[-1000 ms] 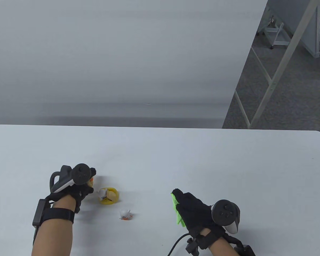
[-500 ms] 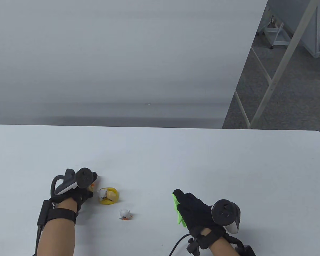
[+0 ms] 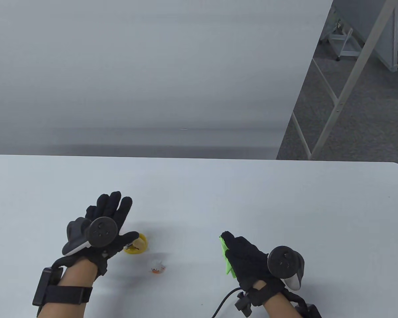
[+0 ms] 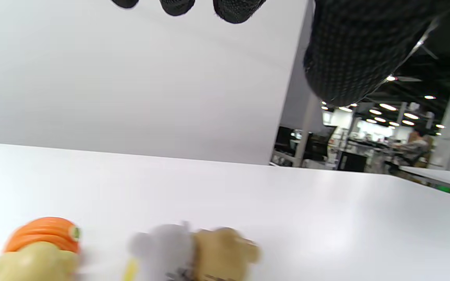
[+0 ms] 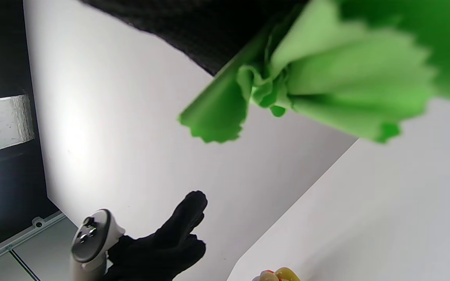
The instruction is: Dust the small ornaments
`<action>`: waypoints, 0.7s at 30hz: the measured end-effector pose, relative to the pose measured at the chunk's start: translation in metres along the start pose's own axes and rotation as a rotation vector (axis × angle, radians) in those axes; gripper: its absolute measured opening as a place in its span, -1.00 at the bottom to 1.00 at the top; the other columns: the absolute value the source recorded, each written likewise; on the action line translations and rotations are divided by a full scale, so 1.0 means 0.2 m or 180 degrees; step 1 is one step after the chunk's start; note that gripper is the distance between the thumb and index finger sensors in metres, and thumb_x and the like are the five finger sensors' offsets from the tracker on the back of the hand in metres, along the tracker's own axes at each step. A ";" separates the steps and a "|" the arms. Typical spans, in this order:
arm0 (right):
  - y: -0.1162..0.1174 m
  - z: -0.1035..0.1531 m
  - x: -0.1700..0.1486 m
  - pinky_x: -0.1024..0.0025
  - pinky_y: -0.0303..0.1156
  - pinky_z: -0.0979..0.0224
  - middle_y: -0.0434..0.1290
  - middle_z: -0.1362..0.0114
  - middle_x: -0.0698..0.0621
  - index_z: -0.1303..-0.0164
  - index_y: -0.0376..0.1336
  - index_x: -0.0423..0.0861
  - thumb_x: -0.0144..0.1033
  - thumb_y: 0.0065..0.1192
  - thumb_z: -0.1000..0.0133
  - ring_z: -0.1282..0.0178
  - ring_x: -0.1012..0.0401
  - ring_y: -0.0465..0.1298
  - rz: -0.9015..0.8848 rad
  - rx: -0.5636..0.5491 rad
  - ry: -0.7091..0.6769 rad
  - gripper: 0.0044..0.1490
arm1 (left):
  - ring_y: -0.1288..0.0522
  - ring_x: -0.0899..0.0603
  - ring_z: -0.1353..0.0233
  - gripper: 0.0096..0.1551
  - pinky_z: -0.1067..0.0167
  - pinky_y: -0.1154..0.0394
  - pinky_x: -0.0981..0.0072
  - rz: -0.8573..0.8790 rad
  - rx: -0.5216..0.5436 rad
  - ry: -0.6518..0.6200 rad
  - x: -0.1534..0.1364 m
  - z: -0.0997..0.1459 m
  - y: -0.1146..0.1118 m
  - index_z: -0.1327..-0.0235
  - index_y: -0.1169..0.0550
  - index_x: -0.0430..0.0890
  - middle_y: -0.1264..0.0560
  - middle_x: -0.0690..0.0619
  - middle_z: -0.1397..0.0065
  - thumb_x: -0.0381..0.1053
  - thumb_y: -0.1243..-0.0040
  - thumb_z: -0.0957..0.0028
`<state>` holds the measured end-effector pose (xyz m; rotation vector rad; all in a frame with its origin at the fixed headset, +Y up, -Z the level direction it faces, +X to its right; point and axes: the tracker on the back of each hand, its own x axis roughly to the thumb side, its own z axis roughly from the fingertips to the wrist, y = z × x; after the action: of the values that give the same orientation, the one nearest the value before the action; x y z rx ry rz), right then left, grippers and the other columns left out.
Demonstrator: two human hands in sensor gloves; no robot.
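Note:
My left hand (image 3: 127, 221) is open with fingers spread, hovering over the left ornaments and holding nothing. A yellow ornament with a small white and tan figure (image 3: 140, 245) lies partly under its thumb. In the left wrist view this figure (image 4: 193, 253) is blurred, and an orange-topped pale yellow ornament (image 4: 41, 249) stands beside it; the hand hides that one in the table view. A small white ornament with an orange base (image 3: 157, 266) stands alone nearer me. My right hand (image 3: 228, 246) grips a bunched green cloth (image 3: 226, 260), which also shows in the right wrist view (image 5: 326, 74).
The white table (image 3: 252, 192) stretches far and right of the hands. A grey wall panel (image 3: 152, 82) stands behind its far edge. A cable (image 3: 224, 299) trails from my right wrist. In the right wrist view my left hand (image 5: 162, 246) is seen from the side.
My left hand has let go of the orange-topped ornament, opened and spread its fingers forward. My right hand with the cloth has shifted slightly right and toward me.

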<state>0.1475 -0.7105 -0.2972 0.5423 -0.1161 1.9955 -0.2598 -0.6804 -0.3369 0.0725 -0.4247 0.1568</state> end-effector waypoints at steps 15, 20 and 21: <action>-0.01 0.01 -0.04 -0.50 0.43 -0.17 0.48 -0.21 -0.59 -0.43 0.29 -0.37 -0.56 0.33 -0.20 -0.02 -0.34 0.55 0.0226 -0.0027 0.0137 -0.42 | 0.41 -0.67 -0.58 0.27 -0.25 0.28 -0.81 0.0117 -0.0208 -0.0255 0.23 0.25 -0.12 -0.75 0.19 -0.13 0.35 -0.35 -0.71 0.55 -0.04 -0.14; 0.01 0.01 -0.07 -0.55 0.36 -0.20 0.48 -0.22 -0.58 -0.43 0.30 -0.35 -0.56 0.33 -0.20 -0.10 -0.40 0.48 0.0340 0.0041 0.0225 -0.43 | 0.43 -0.67 -0.57 0.27 -0.21 0.32 -0.82 0.0186 -0.0324 -0.0308 0.23 0.25 -0.17 -0.74 0.23 -0.12 0.39 -0.34 -0.69 0.56 0.01 -0.15; 0.01 0.01 -0.08 -0.56 0.35 -0.21 0.48 -0.22 -0.58 -0.43 0.30 -0.35 -0.56 0.33 -0.20 -0.11 -0.41 0.48 0.0371 0.0055 0.0243 -0.43 | 0.44 -0.67 -0.57 0.27 -0.20 0.33 -0.82 0.0208 -0.0351 -0.0305 0.22 0.25 -0.17 -0.74 0.24 -0.12 0.40 -0.34 -0.69 0.56 0.01 -0.15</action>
<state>0.1518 -0.7249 -0.3013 0.4788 -0.0852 2.1297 -0.2348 -0.7132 -0.2737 -0.0425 -0.5308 0.1944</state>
